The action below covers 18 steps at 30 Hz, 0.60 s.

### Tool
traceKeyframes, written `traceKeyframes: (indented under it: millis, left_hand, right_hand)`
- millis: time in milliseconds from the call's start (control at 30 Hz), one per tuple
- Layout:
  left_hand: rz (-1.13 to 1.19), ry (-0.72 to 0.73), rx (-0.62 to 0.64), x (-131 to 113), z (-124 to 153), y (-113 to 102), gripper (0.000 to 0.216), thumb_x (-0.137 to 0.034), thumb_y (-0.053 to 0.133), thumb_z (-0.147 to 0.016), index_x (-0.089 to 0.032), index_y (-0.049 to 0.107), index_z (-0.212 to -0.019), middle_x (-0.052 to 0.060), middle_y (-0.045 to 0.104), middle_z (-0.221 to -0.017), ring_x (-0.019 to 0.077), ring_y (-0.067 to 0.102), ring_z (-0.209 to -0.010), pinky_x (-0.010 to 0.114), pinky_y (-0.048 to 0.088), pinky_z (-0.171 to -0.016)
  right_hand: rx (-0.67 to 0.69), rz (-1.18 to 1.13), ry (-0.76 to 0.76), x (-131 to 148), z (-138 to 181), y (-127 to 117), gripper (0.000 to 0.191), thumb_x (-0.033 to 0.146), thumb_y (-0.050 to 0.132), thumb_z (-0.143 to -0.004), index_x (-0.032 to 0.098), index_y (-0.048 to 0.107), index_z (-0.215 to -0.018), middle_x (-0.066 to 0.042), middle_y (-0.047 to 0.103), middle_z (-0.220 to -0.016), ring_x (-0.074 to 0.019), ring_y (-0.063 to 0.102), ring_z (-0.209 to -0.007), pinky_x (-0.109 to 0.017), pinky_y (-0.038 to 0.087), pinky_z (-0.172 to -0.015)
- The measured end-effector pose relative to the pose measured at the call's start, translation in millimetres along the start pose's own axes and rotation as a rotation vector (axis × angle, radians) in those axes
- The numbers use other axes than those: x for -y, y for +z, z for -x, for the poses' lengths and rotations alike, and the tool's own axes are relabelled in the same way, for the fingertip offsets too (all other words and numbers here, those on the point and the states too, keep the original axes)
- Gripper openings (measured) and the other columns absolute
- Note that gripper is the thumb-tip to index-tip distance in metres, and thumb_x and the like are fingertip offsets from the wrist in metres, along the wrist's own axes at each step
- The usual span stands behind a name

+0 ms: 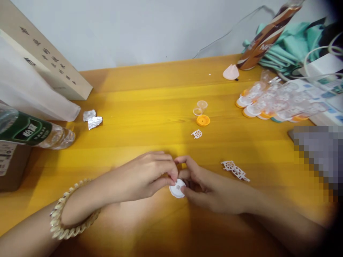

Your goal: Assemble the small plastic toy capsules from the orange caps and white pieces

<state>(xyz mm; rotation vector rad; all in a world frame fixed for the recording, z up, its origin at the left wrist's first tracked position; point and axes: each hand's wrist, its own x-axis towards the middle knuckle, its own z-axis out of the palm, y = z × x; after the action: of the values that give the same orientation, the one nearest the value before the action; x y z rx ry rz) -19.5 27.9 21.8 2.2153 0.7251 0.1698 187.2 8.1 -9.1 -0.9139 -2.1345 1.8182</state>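
Between my hands is a small round white plastic disc (177, 189) with a hole in its middle. My right hand (205, 185) grips its right edge, thumb on top. The fingertips of my left hand (152, 175) are pinched at its upper rim; whether they hold a further small part I cannot make out. Ahead lie an orange round cap (203, 120), a clear plastic ring (198, 111), a clear round cup (202, 104) and a white lattice piece (197, 134). Right of my right hand are linked white lattice pieces (235, 170).
Several clear capsules with coloured bases (276, 103) stand at the right, by a brown bottle (268, 37) and green cloth (300, 43). Crumpled foil (93, 119), a water bottle (34, 130), a tall box (61, 64) and a small brown box (13, 171) are at the left.
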Motion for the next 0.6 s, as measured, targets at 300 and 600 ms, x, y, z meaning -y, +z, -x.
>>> traceKeyframes:
  millis: [300,600]
  left_hand:
    - [-0.024,-0.176,-0.068,-6.2,1.3,11.5,0.011,-0.013,0.047,-0.086,-0.018,0.057,-0.086,0.001,0.059,-0.089,0.0131,0.055,-0.085,0.025,0.042,-0.078]
    - [-0.030,-0.272,-0.152,-10.3,4.5,18.8,0.007,-0.016,0.049,-0.085,-0.019,0.055,-0.083,-0.003,0.062,-0.078,0.0103,0.057,-0.069,0.020,0.040,-0.063]
  right_hand:
    - [-0.029,-0.104,0.019,0.4,-1.1,3.3,0.028,0.018,0.042,-0.087,0.020,0.027,-0.110,0.003,0.049,-0.076,-0.0086,0.042,-0.060,-0.021,0.036,-0.054]
    - [-0.043,-0.125,0.014,-0.7,-1.2,3.5,0.033,0.021,0.041,-0.090,0.021,0.020,-0.115,0.004,0.042,-0.073,-0.0085,0.038,-0.059,-0.021,0.036,-0.053]
